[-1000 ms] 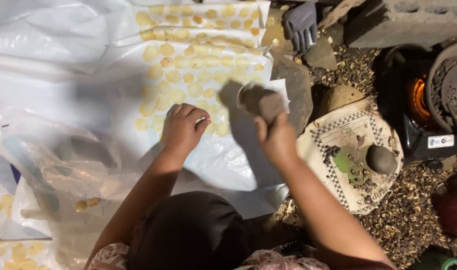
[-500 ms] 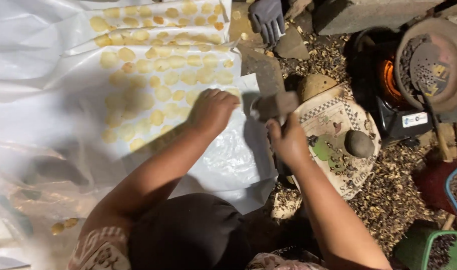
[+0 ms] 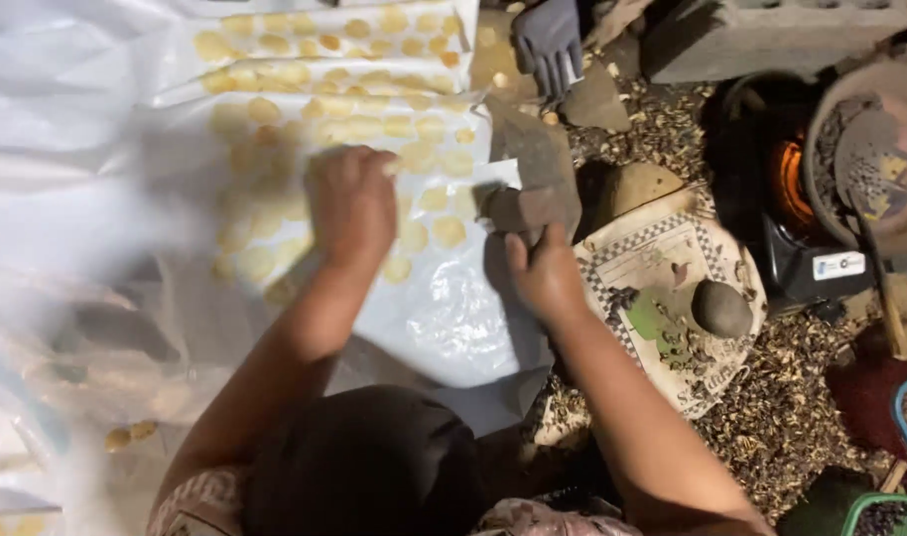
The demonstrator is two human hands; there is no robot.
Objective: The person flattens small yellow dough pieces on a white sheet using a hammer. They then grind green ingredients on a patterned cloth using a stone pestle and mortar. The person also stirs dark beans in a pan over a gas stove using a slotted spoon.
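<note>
The right hand (image 3: 545,273) is closed around a dark flat stone (image 3: 533,194), gripping its lower end and holding it just over the right edge of the white plastic sheet (image 3: 96,149), tilted up and away from the person. The left hand (image 3: 352,203) lies palm down on the sheet, fingers curled loosely; whether it holds anything beneath cannot be told from this view. Around and beyond that hand lie rows of pale yellow flattened discs (image 3: 324,74), spread over the upper middle of the sheet and reaching its far edge. A couple more yellow pieces (image 3: 128,435) sit near the sheet's lower left corner. Just right of the stone-holding hand rests a round patterned board (image 3: 672,308), bearing a rounded grey stone (image 3: 721,308) and some green scraps (image 3: 662,323). The ground beside it is strewn with brown husks (image 3: 781,417). At the right stands a dark stove (image 3: 781,199) with an orange glow inside, and a shallow round pan (image 3: 870,159) overlapping it holds dark seeds. A grey glove (image 3: 548,45) lies at the top, next to a concrete block (image 3: 771,35). At the lower right corner a green basket (image 3: 885,516) holds dark seeds too.
</note>
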